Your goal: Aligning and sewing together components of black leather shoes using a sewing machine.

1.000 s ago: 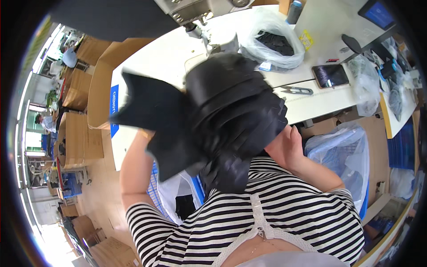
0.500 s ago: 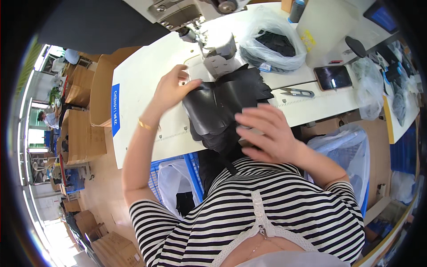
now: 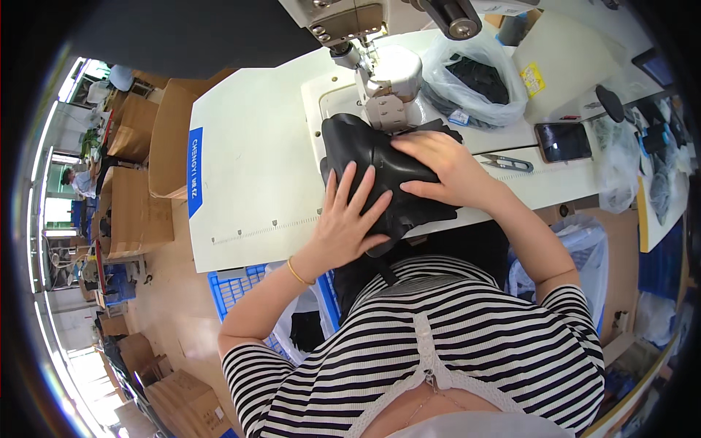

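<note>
Black leather-like pieces (image 3: 358, 142) lie in a stack at the front edge of the white sewing table, just in front of the sewing machine (image 3: 387, 87). My left hand (image 3: 349, 219) rests spread on the near left part of the top piece, with a thin gold bangle at its wrist. My right hand (image 3: 445, 171) lies over the right side of the stack, its fingers stretched out across the black surface. The top piece bulges and creases between both hands. The undersides of my fingers are hidden.
A clear plastic bag (image 3: 475, 80) of black pieces stands beside the machine. Thread snips (image 3: 507, 163) and a phone (image 3: 562, 141) lie to the right. Blue baskets (image 3: 237, 292) lined with plastic stand below the table edge. Cardboard boxes (image 3: 135, 219) stand at the left.
My left hand has come down from the far left corner onto the near part of the stack. My right hand has moved forward onto it. The flat top piece now bulges.
</note>
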Demonstrator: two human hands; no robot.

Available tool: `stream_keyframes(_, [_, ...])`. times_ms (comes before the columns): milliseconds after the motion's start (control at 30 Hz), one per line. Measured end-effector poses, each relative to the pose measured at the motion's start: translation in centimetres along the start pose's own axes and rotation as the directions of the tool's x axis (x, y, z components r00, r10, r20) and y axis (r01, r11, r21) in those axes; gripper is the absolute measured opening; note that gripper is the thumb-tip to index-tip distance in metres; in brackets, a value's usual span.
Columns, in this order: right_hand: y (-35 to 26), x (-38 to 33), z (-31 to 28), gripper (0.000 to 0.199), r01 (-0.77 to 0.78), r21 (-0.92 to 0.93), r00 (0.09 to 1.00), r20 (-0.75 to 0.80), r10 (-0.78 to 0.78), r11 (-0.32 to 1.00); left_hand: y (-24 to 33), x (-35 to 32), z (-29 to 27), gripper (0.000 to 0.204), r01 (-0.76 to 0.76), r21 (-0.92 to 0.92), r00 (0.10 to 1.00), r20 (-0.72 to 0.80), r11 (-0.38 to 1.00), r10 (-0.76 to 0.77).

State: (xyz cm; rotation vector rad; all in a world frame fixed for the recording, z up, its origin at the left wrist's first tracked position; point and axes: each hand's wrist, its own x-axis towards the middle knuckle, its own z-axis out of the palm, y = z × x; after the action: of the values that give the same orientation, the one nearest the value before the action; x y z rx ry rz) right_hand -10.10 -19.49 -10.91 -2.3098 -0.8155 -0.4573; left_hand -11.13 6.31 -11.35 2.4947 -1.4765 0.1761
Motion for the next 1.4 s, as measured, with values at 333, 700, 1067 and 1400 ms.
stream_keyframes(333, [-2.5,1.0,0.1,0.062,-0.252,-0.092,0.967,-0.053,0.248,0.963,-5.6,2.8,-0.3,0.063,0.338,-0.666,0.711,-0.282,0.665,-0.644])
stream_keyframes(700, [-0.1,0.9,-1.5,0.053,-0.139,0.031,0.989,0.059,0.137,0.990,0.6,4.3,2.1,0.062,0.429,-0.787,0.600,-0.118,0.443,-0.792])
stream_keyframes(1067, [-2.6,2.3,-4.9,0.018,-0.391,0.404,0.918,0.112,0.380,0.827,0.2,4.9,-3.6,0.027,0.134,-0.985,0.696,0.174,-0.111,-0.697])
stream_keyframes(1400, [10.1,0.3,-7.5,0.017,-0.595,-0.195,0.801,-0.223,0.555,0.780,-1.7,4.1,-1.1,0.018,0.281,-0.959,0.694,0.218,-0.020,-0.686])
